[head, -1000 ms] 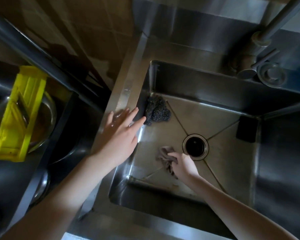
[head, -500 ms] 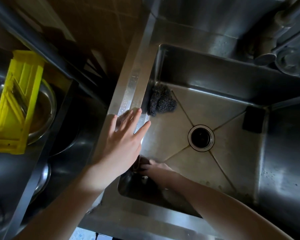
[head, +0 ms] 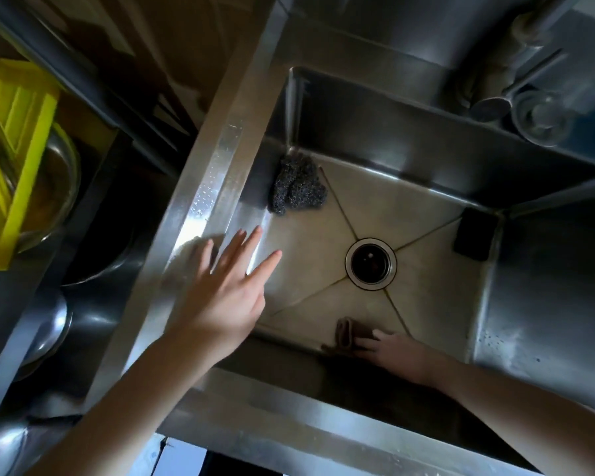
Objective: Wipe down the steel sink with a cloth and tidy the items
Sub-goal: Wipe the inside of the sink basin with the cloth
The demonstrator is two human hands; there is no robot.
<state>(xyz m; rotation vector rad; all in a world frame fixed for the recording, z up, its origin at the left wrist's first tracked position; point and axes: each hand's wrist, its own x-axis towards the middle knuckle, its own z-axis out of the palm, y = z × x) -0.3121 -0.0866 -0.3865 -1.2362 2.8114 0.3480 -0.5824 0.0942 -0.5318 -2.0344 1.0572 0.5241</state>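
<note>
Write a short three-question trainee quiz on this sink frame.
1. True or false: the steel scourer lies in a corner of the sink floor.
2. The black sponge sits: A) over the drain, B) against the sink's right wall, C) on the rim.
3. Which of the hands presses the brown cloth?
Key: 1 true; 2 B; 3 the right hand.

A single head-worn wide-angle camera looks steeply down, close above the steel sink (head: 213,187), beyond the left hand (head: 227,297) and right hand (head: 395,352).
</note>
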